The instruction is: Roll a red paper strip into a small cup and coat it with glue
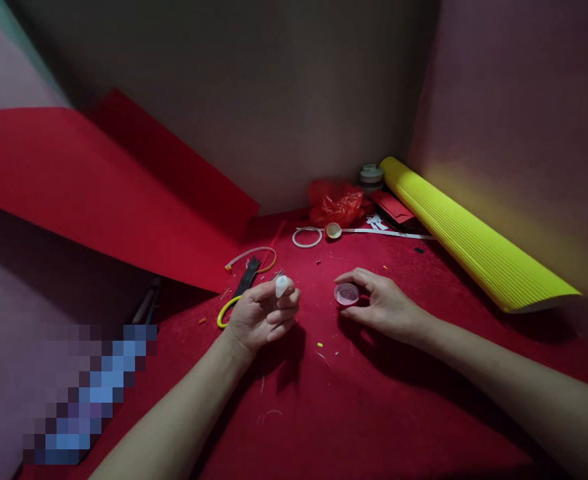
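My left hand [261, 317] is curled shut around a small white object [281, 285], maybe a glue bottle; its rounded tip sticks up above my fingers. My right hand [381, 305] rests on the red cloth [324, 400] and pinches a small round pink lid-like container [347, 294] between thumb and fingers. The two hands are about a hand's width apart, the container lying to the right of the white object.
A large red paper sheet [99, 193] leans at the left. A yellow corrugated roll [469, 240] lies along the right wall. Behind the hands lie yellow-handled scissors [239, 293], curved wire [251, 257], a white ring [307, 237], a red plastic bag [337, 203] and paper scraps [394, 230].
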Motion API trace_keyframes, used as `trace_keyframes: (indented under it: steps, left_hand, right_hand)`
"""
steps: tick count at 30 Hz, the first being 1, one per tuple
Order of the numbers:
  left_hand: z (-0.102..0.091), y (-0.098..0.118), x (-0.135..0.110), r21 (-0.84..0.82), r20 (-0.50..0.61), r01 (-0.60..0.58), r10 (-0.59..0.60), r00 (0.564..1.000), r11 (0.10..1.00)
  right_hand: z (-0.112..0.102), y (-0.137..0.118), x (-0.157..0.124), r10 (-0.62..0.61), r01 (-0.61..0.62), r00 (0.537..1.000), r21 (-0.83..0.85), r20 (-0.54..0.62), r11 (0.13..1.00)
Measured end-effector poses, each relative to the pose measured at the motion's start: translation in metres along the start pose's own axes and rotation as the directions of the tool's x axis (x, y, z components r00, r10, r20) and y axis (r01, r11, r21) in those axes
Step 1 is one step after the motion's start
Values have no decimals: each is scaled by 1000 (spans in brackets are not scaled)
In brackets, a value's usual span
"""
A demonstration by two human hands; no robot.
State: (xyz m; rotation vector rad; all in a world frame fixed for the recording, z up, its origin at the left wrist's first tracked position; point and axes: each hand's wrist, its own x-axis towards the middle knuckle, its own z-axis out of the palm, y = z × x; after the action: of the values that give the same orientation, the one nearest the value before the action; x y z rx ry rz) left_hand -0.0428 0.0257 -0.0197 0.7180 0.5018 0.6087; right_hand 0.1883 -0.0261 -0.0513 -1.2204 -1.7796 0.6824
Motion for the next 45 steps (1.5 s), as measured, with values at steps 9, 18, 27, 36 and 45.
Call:
trace_keyframes:
  steps: [9, 18, 27, 36, 45]
  left_hand:
    - [0, -3, -2, -42, 38, -4, 6, 999, 999]
    - [2, 0, -5, 106, 13, -75, 74, 997, 992]
    - [11, 10, -15, 387, -1, -237, 257, 966, 891]
    - [38, 11, -32, 625, 18, -362, 450, 893, 692]
    - [49, 2, -42, 885, -10, -273, 602, 799, 377]
  right_hand:
    - [0, -3, -3, 16, -17, 1000, 38, 24, 999]
    - [0, -7, -6, -11, 10, 999, 46, 33, 999]
    - [-1, -23, -12, -121, 119, 990, 25, 79, 993]
    - [-2, -51, -6, -123, 123, 981, 8, 153, 992]
    - [12, -47, -7, 33, -70, 982, 198, 185, 978]
